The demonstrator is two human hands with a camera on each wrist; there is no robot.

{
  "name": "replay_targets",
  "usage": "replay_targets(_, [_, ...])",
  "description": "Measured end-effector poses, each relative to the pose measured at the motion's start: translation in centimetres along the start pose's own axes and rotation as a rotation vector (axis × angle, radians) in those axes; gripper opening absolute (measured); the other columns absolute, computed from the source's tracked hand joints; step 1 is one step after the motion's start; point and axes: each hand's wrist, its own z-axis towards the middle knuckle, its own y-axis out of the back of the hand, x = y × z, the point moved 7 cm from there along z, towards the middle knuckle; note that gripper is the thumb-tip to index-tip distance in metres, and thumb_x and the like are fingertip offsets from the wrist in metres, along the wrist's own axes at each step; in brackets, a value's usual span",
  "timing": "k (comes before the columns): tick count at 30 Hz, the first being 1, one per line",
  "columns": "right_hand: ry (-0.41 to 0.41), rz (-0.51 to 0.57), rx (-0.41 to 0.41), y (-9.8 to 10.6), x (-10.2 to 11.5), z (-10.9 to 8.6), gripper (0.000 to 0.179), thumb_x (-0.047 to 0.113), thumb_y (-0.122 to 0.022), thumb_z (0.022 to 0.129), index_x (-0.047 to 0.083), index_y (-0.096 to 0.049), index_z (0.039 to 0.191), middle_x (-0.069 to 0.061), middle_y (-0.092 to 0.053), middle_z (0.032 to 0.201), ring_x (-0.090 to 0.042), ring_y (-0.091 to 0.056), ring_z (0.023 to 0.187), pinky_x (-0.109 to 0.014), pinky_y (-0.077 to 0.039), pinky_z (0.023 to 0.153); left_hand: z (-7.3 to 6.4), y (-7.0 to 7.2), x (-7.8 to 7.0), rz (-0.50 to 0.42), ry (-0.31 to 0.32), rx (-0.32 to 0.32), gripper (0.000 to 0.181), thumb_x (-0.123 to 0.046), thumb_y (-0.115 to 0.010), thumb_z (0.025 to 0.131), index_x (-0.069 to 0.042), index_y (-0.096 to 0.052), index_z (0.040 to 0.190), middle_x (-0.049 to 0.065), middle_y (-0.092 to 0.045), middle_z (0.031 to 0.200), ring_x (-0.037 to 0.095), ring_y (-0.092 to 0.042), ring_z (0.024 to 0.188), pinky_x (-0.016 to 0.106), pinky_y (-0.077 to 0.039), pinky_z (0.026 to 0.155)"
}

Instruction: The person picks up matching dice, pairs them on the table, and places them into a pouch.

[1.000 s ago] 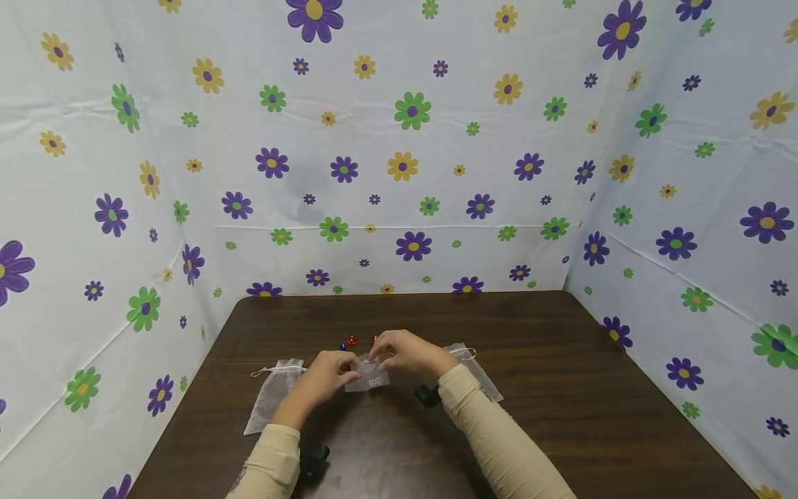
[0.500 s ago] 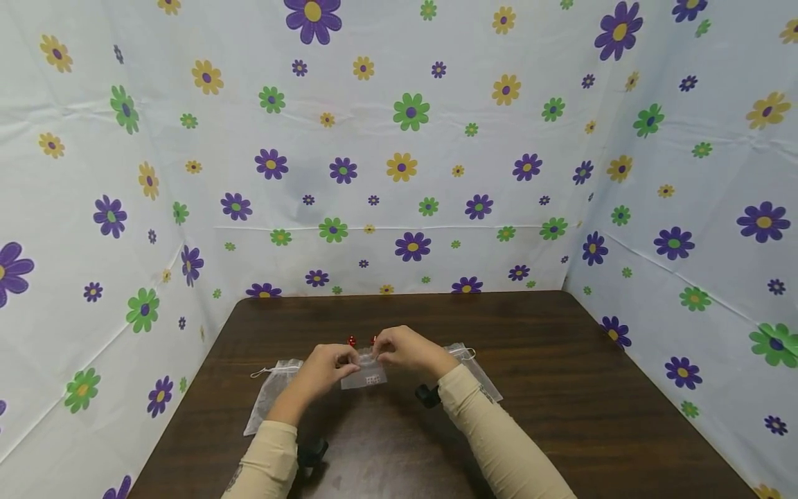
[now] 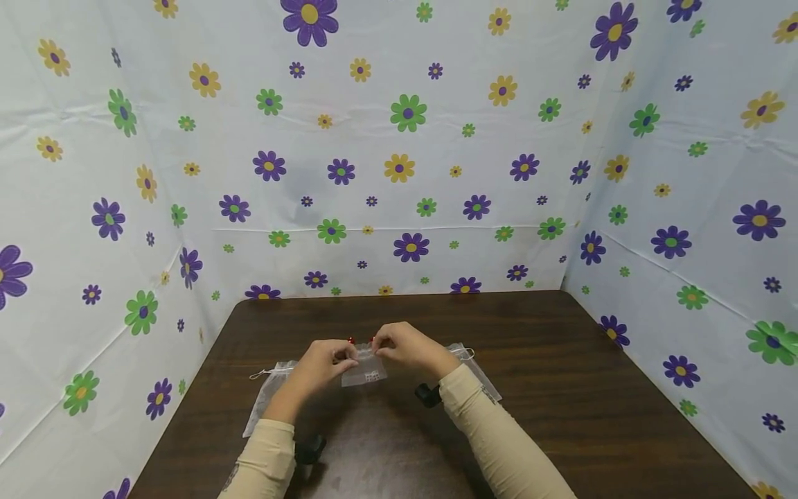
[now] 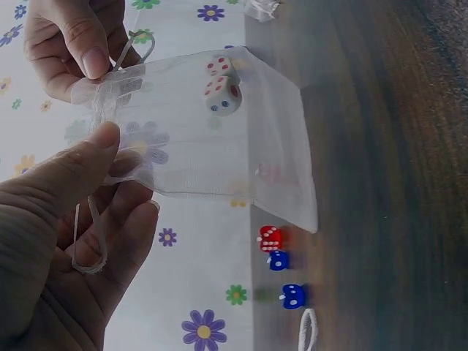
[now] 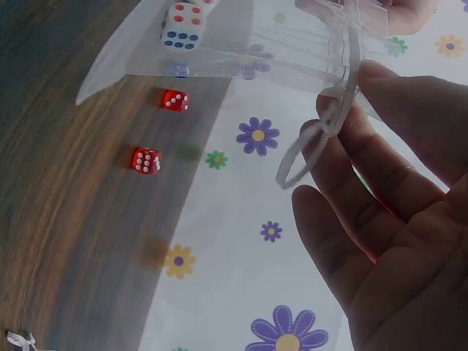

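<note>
Sheer bag runs down from my two-handed pinch

I have the bag's rim at two places: my left hand pinches one side between thumb and fingers, my right hand the other. Both grips are narrow, with only mesh and hem in them as far as I can make out. The bag lies between and below my fingertips; its rim spans from pinch to pinch, and its length runs from there down to the bottom edge. Neither hand is nearer to the rim. Two white dice sit inside, well below the grip and off toward my right, so I judge the weight pulls to that side. What counts most, I think, is the cord: one drawstring loop hangs just outside my right pinch, beside the free fingers, and another hangs outside my left. Each lies nearest its own hand, out past the rim's end. Beyond my fingertips, red dice and blue dice rest on the table.
</note>
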Motion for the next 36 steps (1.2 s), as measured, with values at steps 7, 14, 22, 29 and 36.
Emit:
replay_targets(7, [-0.001, -0.004, -0.018, 0.4, 0.4, -0.1, 0.007, 0.011, -0.068, 0.098, 0.014, -0.072, 0.103, 0.000, -0.070, 0.110, -0.008, -0.064, 0.095, -0.024, -0.053, 0.083, 0.1, 0.4, 0.1, -0.020, 0.021, 0.005, 0.010, -0.003, -0.079, 0.086, -0.011, -0.072, 0.086, -0.005, -0.069, 0.082, 0.004, -0.061, 0.072, 0.025, -0.055, 0.066])
replay_targets(14, [-0.015, 0.026, -0.028, 0.7, 0.4, 0.1, 0.008, 0.011, -0.066, 0.100, 0.014, -0.072, 0.104, 0.004, -0.069, 0.104, -0.004, -0.062, 0.090, -0.022, -0.052, 0.080, 0.3, 0.9, -0.1, -0.021, 0.016, 0.010, 0.010, -0.005, -0.078, 0.087, -0.012, -0.071, 0.087, -0.005, -0.069, 0.084, 0.004, -0.061, 0.074, 0.026, -0.055, 0.068])
replay_targets(22, [-0.004, 0.058, -0.029, 1.0, -0.1, 0.1, 0.009, 0.011, -0.065, 0.100, 0.014, -0.073, 0.105, 0.004, -0.071, 0.102, -0.005, -0.062, 0.086, -0.025, -0.053, 0.077, 0.4, 1.3, 0.0, 0.003, 0.021, 0.020, 0.008, -0.008, -0.077, 0.089, -0.014, -0.073, 0.093, -0.005, -0.072, 0.088, 0.006, -0.066, 0.078, 0.028, -0.056, 0.072])
replay_targets(29, [-0.021, 0.095, -0.031, 1.0, -1.0, 0.3, 0.008, 0.011, -0.063, 0.102, 0.012, -0.071, 0.102, 0.004, -0.068, 0.092, -0.006, -0.059, 0.079, -0.026, -0.052, 0.075, 0.6, 1.1, 0.3, -0.004, 0.048, 0.061, 0.009, -0.013, -0.076, 0.091, -0.014, -0.074, 0.100, -0.004, -0.074, 0.090, 0.009, -0.068, 0.080, 0.029, -0.056, 0.071])
replay_targets(36, [-0.044, 0.145, -0.008, 0.5, -2.1, 0.4, 0.005, 0.009, -0.063, 0.101, 0.009, -0.068, 0.102, 0.000, -0.068, 0.094, -0.008, -0.059, 0.078, -0.026, -0.052, 0.071, 0.5, 0.6, 1.0, 0.018, 0.034, 0.063, 0.020, -0.008, -0.073, 0.092, -0.012, -0.074, 0.111, -0.002, -0.074, 0.091, 0.006, -0.065, 0.075, 0.026, -0.054, 0.066])
